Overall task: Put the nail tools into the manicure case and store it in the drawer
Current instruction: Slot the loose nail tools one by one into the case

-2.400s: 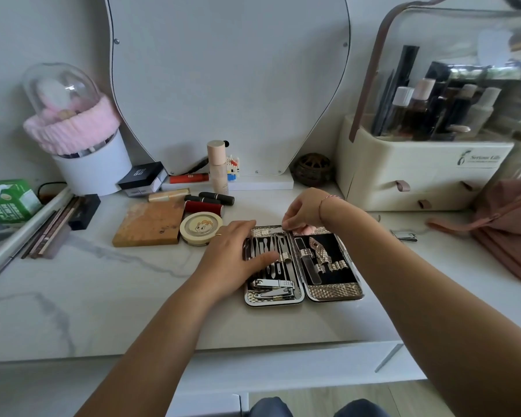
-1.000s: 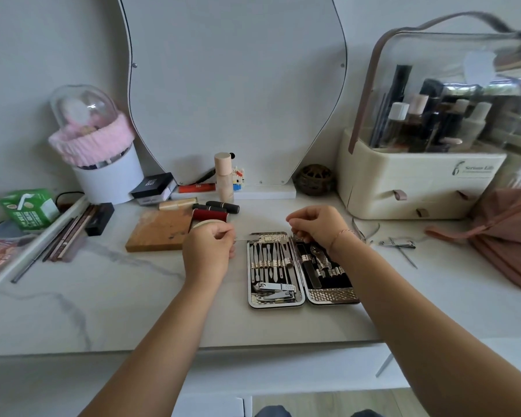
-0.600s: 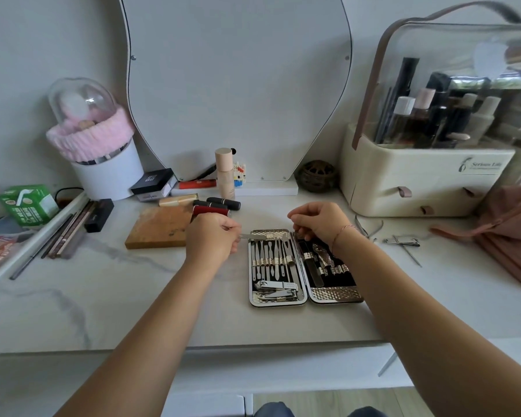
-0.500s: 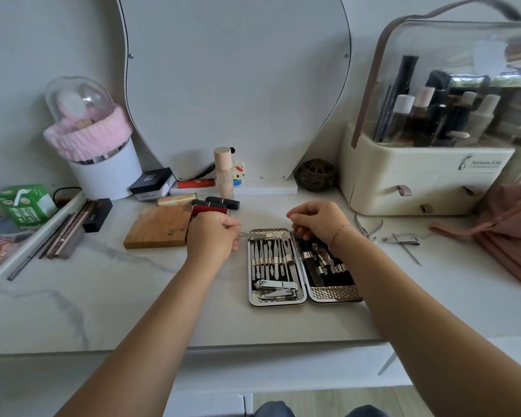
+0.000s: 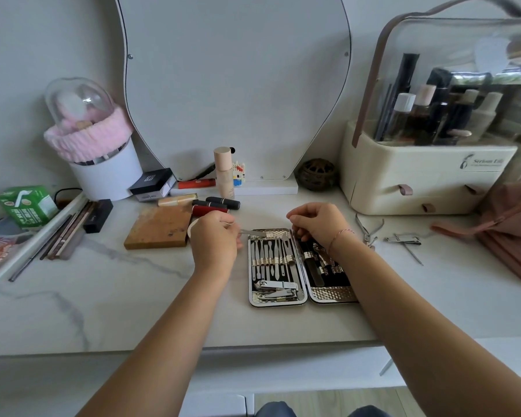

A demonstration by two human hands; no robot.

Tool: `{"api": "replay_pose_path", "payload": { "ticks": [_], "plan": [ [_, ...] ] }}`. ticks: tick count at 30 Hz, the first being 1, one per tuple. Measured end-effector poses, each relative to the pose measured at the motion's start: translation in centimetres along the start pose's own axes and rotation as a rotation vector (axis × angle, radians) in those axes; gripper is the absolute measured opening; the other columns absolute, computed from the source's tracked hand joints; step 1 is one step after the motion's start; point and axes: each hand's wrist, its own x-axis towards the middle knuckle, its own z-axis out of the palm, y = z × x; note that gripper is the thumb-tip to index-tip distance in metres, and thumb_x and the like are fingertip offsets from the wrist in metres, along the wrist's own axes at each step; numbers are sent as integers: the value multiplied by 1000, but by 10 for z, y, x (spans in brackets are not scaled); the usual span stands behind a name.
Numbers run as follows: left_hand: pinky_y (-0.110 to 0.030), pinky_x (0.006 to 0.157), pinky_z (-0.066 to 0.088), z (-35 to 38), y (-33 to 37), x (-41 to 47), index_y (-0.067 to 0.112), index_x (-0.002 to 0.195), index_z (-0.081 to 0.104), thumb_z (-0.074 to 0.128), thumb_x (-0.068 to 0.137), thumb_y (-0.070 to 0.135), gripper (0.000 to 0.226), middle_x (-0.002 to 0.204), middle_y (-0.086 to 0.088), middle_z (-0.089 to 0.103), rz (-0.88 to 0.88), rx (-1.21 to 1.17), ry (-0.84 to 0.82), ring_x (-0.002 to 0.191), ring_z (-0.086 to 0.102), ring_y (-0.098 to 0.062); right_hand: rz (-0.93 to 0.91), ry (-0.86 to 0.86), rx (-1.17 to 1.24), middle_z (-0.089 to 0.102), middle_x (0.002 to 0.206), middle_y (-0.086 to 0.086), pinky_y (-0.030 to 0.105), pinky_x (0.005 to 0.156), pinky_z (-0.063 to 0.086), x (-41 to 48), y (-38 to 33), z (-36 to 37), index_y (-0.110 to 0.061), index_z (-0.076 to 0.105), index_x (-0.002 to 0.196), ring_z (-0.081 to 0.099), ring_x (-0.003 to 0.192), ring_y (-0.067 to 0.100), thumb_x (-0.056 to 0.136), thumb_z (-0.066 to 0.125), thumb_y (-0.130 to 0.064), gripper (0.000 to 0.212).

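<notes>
The manicure case [image 5: 333, 294] lies open on the marble tabletop, with several metal tools strapped in its left half and a few in its black right half. My left hand [image 5: 214, 237] pinches a thin metal tool [image 5: 254, 233] whose tip lies across the case's top left corner. My right hand [image 5: 318, 222] hovers at the top edge of the right half with its fingers curled; nothing shows in them. To the right of the case, a cuticle nipper [image 5: 370, 228], a nail clipper [image 5: 403, 239] and a thin pick [image 5: 413, 254] lie loose.
Lipsticks [image 5: 221, 203], a wooden block [image 5: 158, 227] and a round compact crowd the space left of my left hand. A cream cosmetics organiser [image 5: 415, 182] and a pink bag [image 5: 512, 230] stand at the right, and a mirror [image 5: 235, 85] behind. Pencils [image 5: 63, 233] lie far left.
My left hand left the case's left half and took the thin tool at the top left corner. My right hand moved slightly and stays at the case's top edge.
</notes>
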Motion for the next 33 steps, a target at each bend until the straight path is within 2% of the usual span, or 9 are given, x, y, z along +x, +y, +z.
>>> {"api": "replay_pose_path", "payload": {
  "ticks": [4, 9, 11, 14, 20, 22, 25, 28, 33],
  "plan": [
    [-34, 63, 59, -3, 3, -4, 2, 87, 69, 57, 89, 9, 14, 75, -9, 68, 33, 14, -27, 60, 67, -16, -14, 24, -6, 62, 63, 2, 13, 50, 49, -3, 1, 1, -11, 68, 85, 52, 49, 8, 87, 59, -5, 11],
    [-20, 81, 44, -8, 5, -9, 6, 101, 71, 68, 82, 11, 19, 90, 1, 66, 114, 157, -119, 83, 58, -11, -36, 32, 3, 61, 62, 2, 13, 49, 48, -5, 0, 0, -9, 68, 86, 51, 47, 7, 87, 58, -4, 12],
    [-33, 86, 52, -9, 1, -8, 3, 107, 68, 68, 81, 6, 27, 98, -9, 70, 79, 70, -132, 84, 65, -17, -34, 34, 4, 61, 62, 2, 12, 49, 48, -5, 0, 0, -9, 68, 87, 51, 47, 7, 87, 58, -4, 12],
    [-40, 82, 56, -9, 0, -8, 3, 104, 69, 69, 80, 5, 24, 94, -12, 71, 78, 77, -139, 78, 68, -21, -37, 34, 6, 62, 64, 3, 12, 49, 48, -5, 1, 0, -10, 68, 86, 51, 47, 7, 87, 58, -4, 12],
    [-17, 72, 46, -11, 1, -3, 12, 93, 74, 73, 77, 13, 16, 85, 0, 72, 210, 273, -240, 73, 62, -9, -36, 30, 14, 63, 63, 3, 14, 51, 49, -5, 2, 0, -11, 68, 85, 52, 50, 9, 87, 58, -5, 12],
    [-19, 72, 48, -15, 4, 1, 14, 96, 74, 71, 79, 15, 17, 87, -2, 72, 203, 310, -327, 74, 64, -12, -36, 30, 10, 63, 63, 2, 15, 51, 49, -5, 2, 0, -11, 68, 85, 52, 49, 9, 87, 58, -5, 12],
    [-20, 61, 48, -20, 8, 8, 18, 96, 73, 70, 81, 19, 15, 83, -1, 72, 212, 381, -418, 63, 62, -12, -35, 36, 3, 64, 63, 2, 15, 52, 49, -5, 3, 0, -11, 69, 86, 53, 50, 10, 87, 58, -6, 12],
    [-21, 58, 47, -21, 9, 14, 21, 91, 74, 72, 79, 21, 12, 77, 4, 69, 231, 413, -433, 54, 57, -9, -38, 33, 3, 64, 64, 3, 16, 52, 49, -4, 3, 0, -11, 69, 86, 53, 51, 10, 87, 58, -6, 12],
    [-13, 54, 36, -20, 12, 23, 19, 88, 75, 75, 76, 17, 12, 66, 14, 56, 261, 417, -460, 57, 49, -2, -39, 39, 0, 64, 65, 3, 15, 51, 49, -5, 3, 0, -10, 69, 87, 53, 50, 9, 88, 58, -5, 12]
  ]
}}
